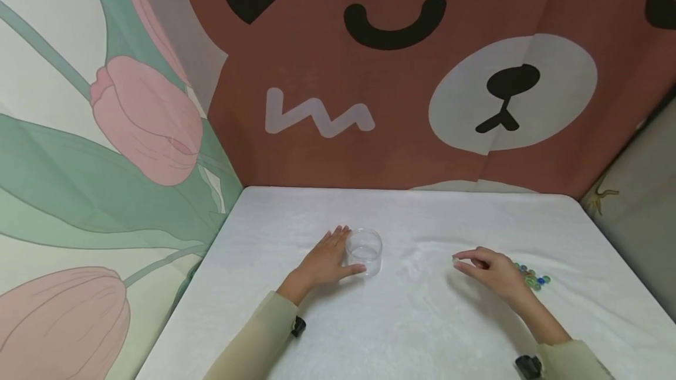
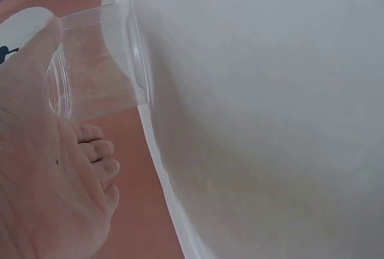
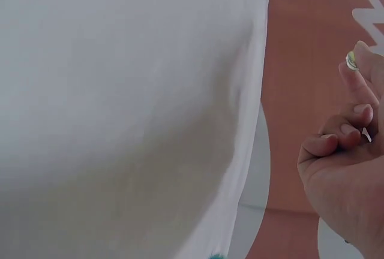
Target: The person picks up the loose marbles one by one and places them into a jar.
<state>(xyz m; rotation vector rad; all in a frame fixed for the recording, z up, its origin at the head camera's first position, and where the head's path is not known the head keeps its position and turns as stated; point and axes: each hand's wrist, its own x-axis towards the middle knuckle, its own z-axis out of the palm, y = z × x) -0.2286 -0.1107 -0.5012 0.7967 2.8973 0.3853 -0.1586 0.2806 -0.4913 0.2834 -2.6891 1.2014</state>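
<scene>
A clear, round plastic jar [image 1: 364, 251] stands upright on the white cloth-covered table. My left hand [image 1: 328, 260] rests against its left side, fingers extended toward the back and thumb across the front. From the left wrist, the thumb lies at the rim of the jar [image 2: 99, 61], with the other fingers beside its wall. Above the cloth, my right hand [image 1: 491, 274] pinches a small glass marble [image 3: 351, 60] between thumb and index fingertip. That marble looks clear with yellow-green and white streaks. The right hand's other fingers are curled in. Several loose marbles [image 1: 537, 282] lie behind it, partly hidden.
The white tablecloth [image 1: 412, 333] has slight wrinkles. At the table's far edge hangs a brown cloth with a bear face [image 1: 401, 163]. A tulip-patterned curtain [image 1: 148, 122] borders the left side, and a grey-beige surface [image 1: 639, 210] the right.
</scene>
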